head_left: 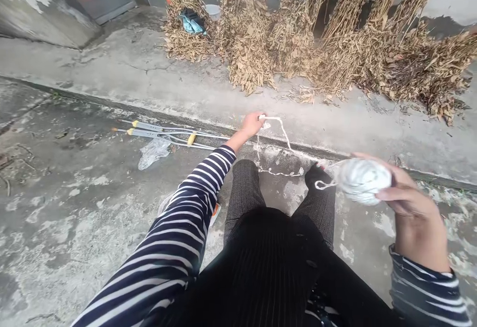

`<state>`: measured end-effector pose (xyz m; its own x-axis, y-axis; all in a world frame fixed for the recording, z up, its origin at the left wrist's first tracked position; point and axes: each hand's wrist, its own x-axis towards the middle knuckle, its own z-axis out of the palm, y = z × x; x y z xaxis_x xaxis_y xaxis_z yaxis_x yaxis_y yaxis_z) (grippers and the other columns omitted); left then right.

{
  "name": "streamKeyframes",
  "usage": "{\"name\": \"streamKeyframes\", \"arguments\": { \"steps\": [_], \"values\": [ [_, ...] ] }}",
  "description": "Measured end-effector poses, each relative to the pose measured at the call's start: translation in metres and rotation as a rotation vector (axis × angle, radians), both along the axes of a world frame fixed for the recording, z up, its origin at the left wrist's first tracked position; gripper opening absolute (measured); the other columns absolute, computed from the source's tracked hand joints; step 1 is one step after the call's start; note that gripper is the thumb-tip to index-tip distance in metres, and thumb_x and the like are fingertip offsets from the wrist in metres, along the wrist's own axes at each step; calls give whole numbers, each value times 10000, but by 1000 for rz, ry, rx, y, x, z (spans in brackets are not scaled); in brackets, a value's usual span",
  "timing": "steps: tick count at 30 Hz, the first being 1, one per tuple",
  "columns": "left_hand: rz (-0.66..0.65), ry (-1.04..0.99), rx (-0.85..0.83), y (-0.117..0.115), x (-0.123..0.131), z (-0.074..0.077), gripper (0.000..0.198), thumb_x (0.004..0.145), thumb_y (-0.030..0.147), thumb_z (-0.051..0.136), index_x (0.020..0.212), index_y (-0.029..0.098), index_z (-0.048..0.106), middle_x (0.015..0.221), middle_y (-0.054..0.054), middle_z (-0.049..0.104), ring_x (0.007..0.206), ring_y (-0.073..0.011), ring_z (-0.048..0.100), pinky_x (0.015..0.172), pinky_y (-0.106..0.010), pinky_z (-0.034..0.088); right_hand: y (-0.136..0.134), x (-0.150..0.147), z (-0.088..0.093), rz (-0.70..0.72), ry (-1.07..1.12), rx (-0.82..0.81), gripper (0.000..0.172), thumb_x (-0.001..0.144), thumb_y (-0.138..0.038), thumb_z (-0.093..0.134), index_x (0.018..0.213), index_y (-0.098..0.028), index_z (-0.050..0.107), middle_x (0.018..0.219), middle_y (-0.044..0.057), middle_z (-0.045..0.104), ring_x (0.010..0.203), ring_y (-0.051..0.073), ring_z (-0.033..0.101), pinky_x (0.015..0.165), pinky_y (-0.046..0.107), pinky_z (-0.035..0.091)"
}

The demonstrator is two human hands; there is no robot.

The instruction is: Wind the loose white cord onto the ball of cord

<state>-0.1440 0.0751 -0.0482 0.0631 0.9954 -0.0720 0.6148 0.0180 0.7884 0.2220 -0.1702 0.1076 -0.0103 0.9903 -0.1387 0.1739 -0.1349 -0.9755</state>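
My right hand [413, 198] is wrapped round a ball of white yarn [363, 180], slightly blurred, out to the right of my knee. My left hand [252, 124], ahead of my left knee, is closed on a white strand of yarn [278, 119]. From there the strand runs in a loose curve down to the right, towards the ball. Another thin, kinked length hangs below my left hand and trails between my legs. A short loop sticks out from the ball's left side. Whatever else sits inside my left fingers is hidden.
A pair of crutches [179, 132] lies on the concrete to the left, with a clear plastic bag [153, 153] beside them. Bundles of dried stalks [246, 34] lean along the wall. A blue cloth [193, 22] rests on one. A low concrete step [149, 78] crosses in front of me.
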Motion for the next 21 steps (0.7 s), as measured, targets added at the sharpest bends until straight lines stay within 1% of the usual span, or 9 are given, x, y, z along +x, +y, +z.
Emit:
{"name": "streamKeyframes", "arguments": {
  "steps": [2, 3, 6, 8, 9, 12, 14, 16, 21],
  "values": [
    [-111, 79, 136, -11, 18, 18, 354, 977, 207, 550, 1266, 144, 745, 852, -59, 764, 745, -177, 663, 770, -272, 494, 20, -8, -6, 121, 100, -205, 754, 412, -262, 938, 1150, -285, 787, 1099, 66, 769, 954, 288, 713, 824, 390, 604],
    [-155, 128, 191, -18, 27, 27, 349, 981, 224, 546, 1249, 151, 756, 861, -62, 771, 764, -191, 673, 779, -278, 489, 28, -12, -9, 131, 120, -247, 853, 387, -224, 945, 1218, -275, 760, 1127, 63, 765, 971, 277, 711, 850, 374, 596],
    [-275, 224, 302, -42, 54, 55, 356, 1001, 277, 543, 1257, 166, 764, 1014, -99, 799, 882, -234, 707, 830, -298, 491, 44, -31, -14, 145, 155, -257, 1121, 393, -184, 947, 1460, -262, 612, 1399, 68, 671, 1182, 281, 667, 1008, 362, 554],
    [-342, 253, 338, -60, 71, 69, 370, 1009, 281, 544, 1299, 179, 751, 1163, -122, 788, 973, -251, 716, 876, -311, 499, 50, -46, -18, 170, 203, -234, 1196, 407, -170, 943, 1529, -271, 542, 1576, 56, 535, 1350, 290, 581, 1111, 357, 504],
    [-378, 262, 345, -68, 79, 75, 379, 1010, 270, 542, 1322, 184, 740, 1220, -131, 775, 1011, -256, 717, 894, -318, 503, 52, -53, -20, 180, 237, -235, 1205, 415, -160, 942, 1540, -279, 527, 1606, 49, 504, 1388, 289, 553, 1132, 355, 490],
    [-470, 268, 344, -90, 96, 85, 402, 1015, 244, 534, 1376, 196, 704, 1311, -145, 742, 1092, -272, 710, 915, -338, 511, 59, -69, -31, 199, 341, -294, 1104, 435, -162, 938, 1476, -267, 584, 1465, 62, 626, 1287, 271, 612, 1053, 346, 527],
    [-496, 256, 340, -98, 101, 86, 408, 1031, 254, 522, 1403, 203, 680, 1347, -147, 724, 1128, -277, 706, 923, -347, 513, 62, -72, -40, 194, 364, -331, 896, 447, -202, 937, 1308, -220, 690, 1248, 65, 726, 1096, 243, 669, 919, 321, 552],
    [-509, 237, 345, -100, 101, 84, 406, 1046, 266, 510, 1419, 212, 662, 1375, -143, 710, 1152, -271, 703, 933, -343, 515, 60, -70, -47, 162, 352, -337, 729, 440, -219, 937, 1141, -192, 736, 1065, 49, 754, 949, 216, 672, 812, 300, 541],
    [-576, 250, 344, -91, 91, 71, 414, 1056, 349, 530, 1432, 214, 638, 1328, -135, 727, 1131, -260, 707, 939, -314, 512, 49, -58, -49, 102, 371, -265, 659, 434, -193, 933, 1069, -183, 758, 1014, 44, 773, 927, 224, 687, 826, 313, 531]
  ]
}}
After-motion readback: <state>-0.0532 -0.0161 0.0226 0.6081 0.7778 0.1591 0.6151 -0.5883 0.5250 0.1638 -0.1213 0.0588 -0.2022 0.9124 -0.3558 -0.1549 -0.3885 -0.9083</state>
